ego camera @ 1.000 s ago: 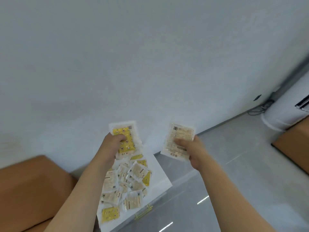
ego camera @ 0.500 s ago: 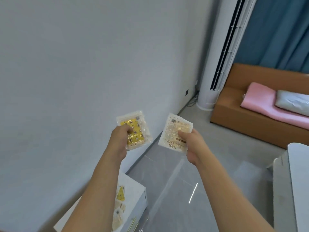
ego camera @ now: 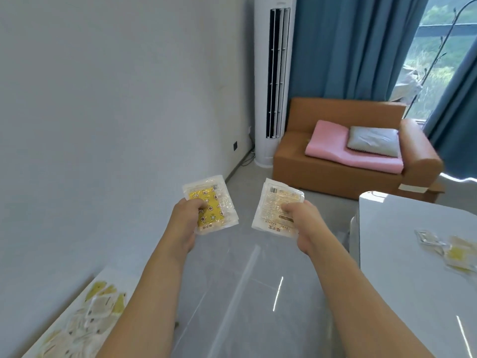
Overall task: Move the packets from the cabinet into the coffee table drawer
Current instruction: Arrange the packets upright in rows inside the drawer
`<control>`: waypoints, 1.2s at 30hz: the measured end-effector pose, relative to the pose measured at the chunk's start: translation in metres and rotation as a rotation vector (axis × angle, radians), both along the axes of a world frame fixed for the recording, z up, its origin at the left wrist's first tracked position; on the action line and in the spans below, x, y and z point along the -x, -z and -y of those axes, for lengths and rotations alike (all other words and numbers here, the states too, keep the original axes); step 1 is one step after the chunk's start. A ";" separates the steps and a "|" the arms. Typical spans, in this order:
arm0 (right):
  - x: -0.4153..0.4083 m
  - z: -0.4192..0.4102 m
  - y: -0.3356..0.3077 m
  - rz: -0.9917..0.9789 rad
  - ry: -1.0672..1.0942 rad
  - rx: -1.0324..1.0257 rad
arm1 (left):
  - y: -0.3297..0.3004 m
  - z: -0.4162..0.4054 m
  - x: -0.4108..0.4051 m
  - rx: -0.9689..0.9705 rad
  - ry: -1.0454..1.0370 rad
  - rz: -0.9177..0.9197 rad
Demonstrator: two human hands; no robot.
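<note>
My left hand (ego camera: 186, 220) grips a clear packet with a yellow patterned insert (ego camera: 212, 205), held up over the grey floor. My right hand (ego camera: 304, 223) pinches a pale beige packet (ego camera: 273, 205) with printed text, about level with the other. Several more packets (ego camera: 95, 313) lie in a heap on the white cabinet top (ego camera: 108, 275) at the lower left. The white coffee table (ego camera: 402, 244) stands at the right, with a few packets (ego camera: 449, 248) lying on its top. Its drawer is not visible.
A brown sofa (ego camera: 335, 174) with a pink cushion (ego camera: 346, 151) and a grey pillow (ego camera: 371, 136) stands ahead. A tall white air conditioner (ego camera: 275, 81) is beside it against the wall, before blue curtains (ego camera: 356, 47). Glossy grey floor (ego camera: 245, 293) lies between cabinet and table.
The view has swung right, from the cabinet and wall toward the sofa and coffee table. Both hands still hold their packets, carried away from the cabinet.
</note>
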State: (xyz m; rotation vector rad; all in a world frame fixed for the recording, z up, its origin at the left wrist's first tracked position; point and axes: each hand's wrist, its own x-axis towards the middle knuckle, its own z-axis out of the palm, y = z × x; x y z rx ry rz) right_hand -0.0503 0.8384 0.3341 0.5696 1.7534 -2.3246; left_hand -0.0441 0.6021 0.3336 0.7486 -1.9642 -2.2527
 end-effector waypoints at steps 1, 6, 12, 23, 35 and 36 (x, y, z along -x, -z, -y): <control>-0.002 -0.015 -0.001 0.008 0.005 -0.001 | 0.001 -0.017 -0.002 -0.003 0.001 0.012; -0.001 -0.065 -0.005 0.009 -0.010 -0.023 | 0.004 -0.078 0.002 0.012 0.032 0.022; -0.015 -0.152 -0.003 0.012 0.018 -0.034 | -0.008 -0.167 0.002 0.014 0.064 -0.017; -0.076 -0.407 -0.007 0.008 0.012 -0.102 | -0.025 -0.380 -0.058 -0.015 -0.013 -0.061; -0.102 -0.570 -0.018 0.002 0.052 -0.127 | -0.026 -0.579 -0.078 -0.010 0.106 -0.025; -0.105 -0.591 -0.017 0.008 0.063 -0.140 | -0.023 -0.599 -0.081 -0.005 0.128 -0.014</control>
